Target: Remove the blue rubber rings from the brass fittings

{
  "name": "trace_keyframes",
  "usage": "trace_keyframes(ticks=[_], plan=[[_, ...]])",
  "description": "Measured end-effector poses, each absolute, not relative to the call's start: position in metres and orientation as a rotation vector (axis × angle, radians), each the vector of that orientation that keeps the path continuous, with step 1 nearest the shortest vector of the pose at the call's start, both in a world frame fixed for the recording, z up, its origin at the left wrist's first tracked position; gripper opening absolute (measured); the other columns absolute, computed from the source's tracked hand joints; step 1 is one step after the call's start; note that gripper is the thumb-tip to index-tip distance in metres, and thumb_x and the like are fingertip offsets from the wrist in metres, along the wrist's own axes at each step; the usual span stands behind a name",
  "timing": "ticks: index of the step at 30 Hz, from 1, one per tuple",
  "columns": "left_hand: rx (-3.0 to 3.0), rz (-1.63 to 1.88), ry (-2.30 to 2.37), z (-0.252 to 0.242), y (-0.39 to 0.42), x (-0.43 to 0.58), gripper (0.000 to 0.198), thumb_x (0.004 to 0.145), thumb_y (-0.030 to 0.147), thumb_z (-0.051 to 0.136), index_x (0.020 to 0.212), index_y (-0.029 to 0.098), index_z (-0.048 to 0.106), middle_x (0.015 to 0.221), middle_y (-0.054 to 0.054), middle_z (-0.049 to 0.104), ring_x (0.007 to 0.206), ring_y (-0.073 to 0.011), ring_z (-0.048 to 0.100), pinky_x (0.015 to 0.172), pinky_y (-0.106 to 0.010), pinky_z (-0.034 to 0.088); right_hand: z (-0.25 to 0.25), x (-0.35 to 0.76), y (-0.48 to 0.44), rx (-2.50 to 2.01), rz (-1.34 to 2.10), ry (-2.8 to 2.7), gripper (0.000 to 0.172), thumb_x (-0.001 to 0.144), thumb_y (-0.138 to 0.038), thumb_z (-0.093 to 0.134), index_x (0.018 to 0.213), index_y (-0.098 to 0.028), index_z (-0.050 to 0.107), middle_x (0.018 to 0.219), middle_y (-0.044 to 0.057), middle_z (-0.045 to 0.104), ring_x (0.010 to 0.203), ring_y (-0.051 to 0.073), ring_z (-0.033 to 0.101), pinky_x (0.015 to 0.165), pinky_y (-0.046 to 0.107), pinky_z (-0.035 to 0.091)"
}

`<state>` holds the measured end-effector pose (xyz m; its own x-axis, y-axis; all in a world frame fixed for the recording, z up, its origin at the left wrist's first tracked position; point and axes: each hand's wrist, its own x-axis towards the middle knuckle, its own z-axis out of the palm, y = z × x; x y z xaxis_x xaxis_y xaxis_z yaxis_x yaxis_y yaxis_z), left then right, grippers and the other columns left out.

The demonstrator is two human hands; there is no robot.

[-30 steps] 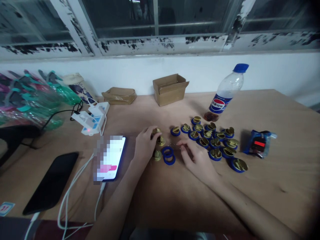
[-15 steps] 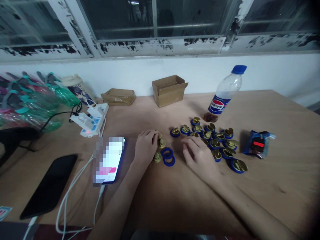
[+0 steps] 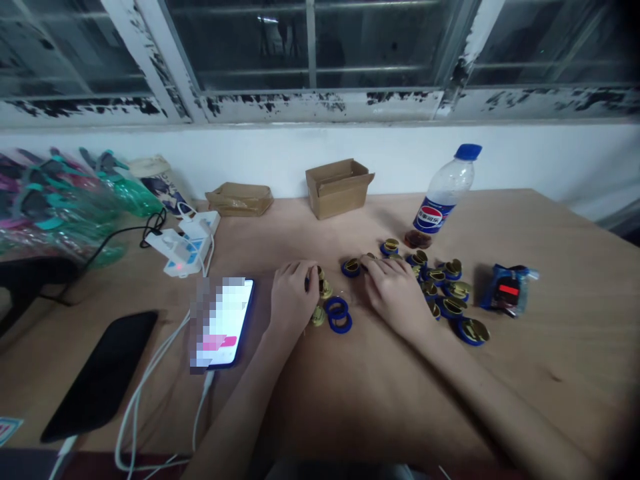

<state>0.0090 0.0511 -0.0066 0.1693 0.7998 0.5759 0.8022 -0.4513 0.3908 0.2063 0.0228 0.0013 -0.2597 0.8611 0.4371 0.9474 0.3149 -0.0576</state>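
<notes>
Blue rings (image 3: 340,316), perhaps in overlap, well inside table edge (image 3: 310,445)

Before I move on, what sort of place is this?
Probably a makeshift workroom: a brown wooden table below dark glass windows bears many round, golden, metallic-looking, blue-rimmed pieces.

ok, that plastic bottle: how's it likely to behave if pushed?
The bottle is probably light for its size: only a little dark liquid shows at the bottom. Tall and narrow, it looks apt to tip. Being round, it would likely roll once down.
</notes>
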Motion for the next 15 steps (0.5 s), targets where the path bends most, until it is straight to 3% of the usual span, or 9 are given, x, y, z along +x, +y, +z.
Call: trace_keyframes(ticks=[3,11,15], plan=[[-2.382,-1.197,-1.640,-0.006,0.047,0.012,0.014,0.088,0.015,0.051,0.089,0.018,0.064,0.087,-0.006,0.072,0.089,-0.0225,0.064,0.082,-0.036,0.044,0.009,0.211,0.044,-1.631,-0.337,-2.284,0.025,0.091,-0.012,0.041,0.106,-0.014,0.062,0.092,0.011,0.072,0.089,0.025,0.061,0.083,0.038,0.037],[-2.218,-1.226,-1.780,-0.003,0.038,0.012,0.012,0.086,0.018,0.054,0.084,0.021,0.066,0.083,-0.004,0.073,0.087,-0.0253,0.060,0.079,-0.040,0.040,0.008,0.208,0.072,-1.502,-0.374,-2.409,0.019,0.088,-0.012,0.049,0.083,-0.016,0.067,0.093,0.012,0.069,0.089,0.027,0.056,0.076,0.038,0.036],[-2.380,-1.353,-1.756,0.001,0.035,0.013,0.013,0.087,0.019,0.053,0.087,0.020,0.066,0.086,-0.005,0.073,0.085,-0.0230,0.062,0.079,-0.037,0.044,0.016,0.212,0.059,-1.466,-0.373,-2.351,0.020,0.089,-0.013,0.046,0.087,-0.015,0.066,0.097,0.014,0.067,0.091,0.027,0.056,0.078,0.040,0.040]])
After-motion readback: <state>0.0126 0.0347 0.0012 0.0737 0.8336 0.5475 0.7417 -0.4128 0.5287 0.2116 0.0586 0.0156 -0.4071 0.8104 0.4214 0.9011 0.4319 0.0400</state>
